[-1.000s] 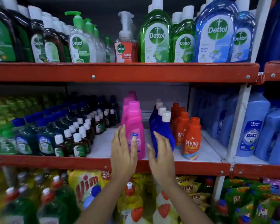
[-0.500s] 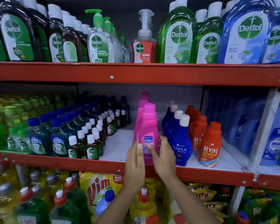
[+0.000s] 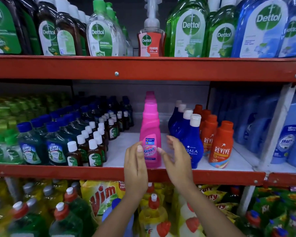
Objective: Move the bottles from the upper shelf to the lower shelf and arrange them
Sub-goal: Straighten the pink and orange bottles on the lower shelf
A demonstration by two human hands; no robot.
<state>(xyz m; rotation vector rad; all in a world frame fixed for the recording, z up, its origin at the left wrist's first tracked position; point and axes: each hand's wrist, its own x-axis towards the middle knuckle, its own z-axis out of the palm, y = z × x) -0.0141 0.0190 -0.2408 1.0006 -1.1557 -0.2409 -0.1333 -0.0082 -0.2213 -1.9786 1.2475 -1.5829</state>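
A pink Vanish bottle (image 3: 150, 127) stands upright at the front edge of the middle shelf (image 3: 58, 171), with more pink bottles lined up behind it. My left hand (image 3: 135, 168) lies flat against the bottle's left side, thumb touching the label. My right hand (image 3: 176, 161) is just right of the bottle, fingers spread and blurred, only the thumb tip near it. Neither hand lifts the bottle. The upper shelf (image 3: 161, 68) carries Dettol bottles, among them a red foaming pump bottle (image 3: 150, 40).
Blue Ujala bottles (image 3: 191, 144) and orange Revive bottles (image 3: 220, 147) stand right of the pink row. Small brown Dettol bottles (image 3: 94, 151) and green Lizol bottles (image 3: 55, 147) fill the left. Bare white shelf lies between the brown and pink rows. Dish liquid bottles sit below.
The view has shifted left and closer. Both hands rose to the pink bottle and pressed its sides; now my right hand has come off it and spread, while the left stays against it.
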